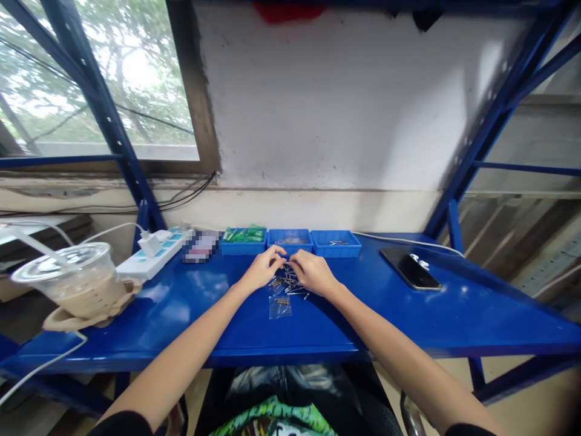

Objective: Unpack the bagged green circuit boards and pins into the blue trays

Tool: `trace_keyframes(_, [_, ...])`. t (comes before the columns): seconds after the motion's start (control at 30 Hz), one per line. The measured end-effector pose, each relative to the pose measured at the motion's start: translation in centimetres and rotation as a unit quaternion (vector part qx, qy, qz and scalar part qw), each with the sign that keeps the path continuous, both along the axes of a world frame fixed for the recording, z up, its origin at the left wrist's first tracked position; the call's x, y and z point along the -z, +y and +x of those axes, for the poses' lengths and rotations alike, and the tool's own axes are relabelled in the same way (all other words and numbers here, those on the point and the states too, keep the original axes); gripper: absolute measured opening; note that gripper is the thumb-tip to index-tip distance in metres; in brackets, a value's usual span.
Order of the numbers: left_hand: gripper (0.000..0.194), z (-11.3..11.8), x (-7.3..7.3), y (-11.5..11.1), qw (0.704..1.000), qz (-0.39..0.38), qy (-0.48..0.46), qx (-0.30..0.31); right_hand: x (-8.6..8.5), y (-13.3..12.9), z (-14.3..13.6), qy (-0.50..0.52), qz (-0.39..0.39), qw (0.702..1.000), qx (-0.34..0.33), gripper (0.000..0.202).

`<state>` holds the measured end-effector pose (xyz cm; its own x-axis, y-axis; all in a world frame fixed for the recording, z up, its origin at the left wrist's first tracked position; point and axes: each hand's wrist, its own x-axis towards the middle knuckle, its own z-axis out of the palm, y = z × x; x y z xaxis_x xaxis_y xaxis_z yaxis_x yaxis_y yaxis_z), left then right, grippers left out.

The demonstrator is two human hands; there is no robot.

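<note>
I've got left hand (267,266) and right hand (312,270) curled over loose thin silvery metal pins (294,290) on glossy blue table (254,342); can't tell what's pinched. Small clear plastic bag (279,310) lies nearer. Reads as picking parts; next move calls for fine fingertip control.

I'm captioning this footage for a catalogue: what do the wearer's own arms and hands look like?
The left hand and right hand are ungloved, with no watch or bracelet visible. Both forearms are bare and unmarked as far as shows. A black left sleeve and black right sleeve show at the bottom edge.
</note>
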<state>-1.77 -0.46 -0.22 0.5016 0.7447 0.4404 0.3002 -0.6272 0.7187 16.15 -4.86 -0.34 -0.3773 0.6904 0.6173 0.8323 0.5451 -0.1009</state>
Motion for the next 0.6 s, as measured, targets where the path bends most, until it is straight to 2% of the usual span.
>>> trace_keyframes(0.13, [0.013, -0.3, -0.3, -0.2, 0.996, 0.070, 0.046, -0.044, -0.2, 0.0, 0.0, 0.030, 0.011, 0.999, 0.020, 0.018])
trace_keyframes(0.23, [0.018, -0.4, -0.8, -0.4, 0.990, 0.106, 0.073, -0.057, -0.1, -0.1, -0.1, 0.027, 0.029, 0.999, 0.018, 0.018])
trace_keyframes(0.43, [0.029, -0.6, -1.2, -0.4, 0.990, 0.096, 0.096, -0.045, -0.4, -0.3, -0.2, -0.016, 0.081, 0.997, 0.012, 0.022])
trace_keyframes(0.47, [0.031, -0.8, -1.3, -0.3, 0.989, 0.084, 0.101, -0.066, -0.6, -0.2, 0.1, -0.015, 0.090, 0.996, 0.017, 0.023])
trace_keyframes(0.53, [0.033, -1.4, -1.5, -0.5, 0.978, 0.060, 0.133, -0.146, -1.2, 0.1, 1.3, 0.015, 0.106, 0.993, 0.054, 0.025])
trace_keyframes(0.6, [0.036, -2.5, -1.5, -1.1, 0.953, 0.042, 0.197, -0.228, -1.8, 0.6, 3.2, 0.081, 0.114, 0.981, 0.135, 0.027])
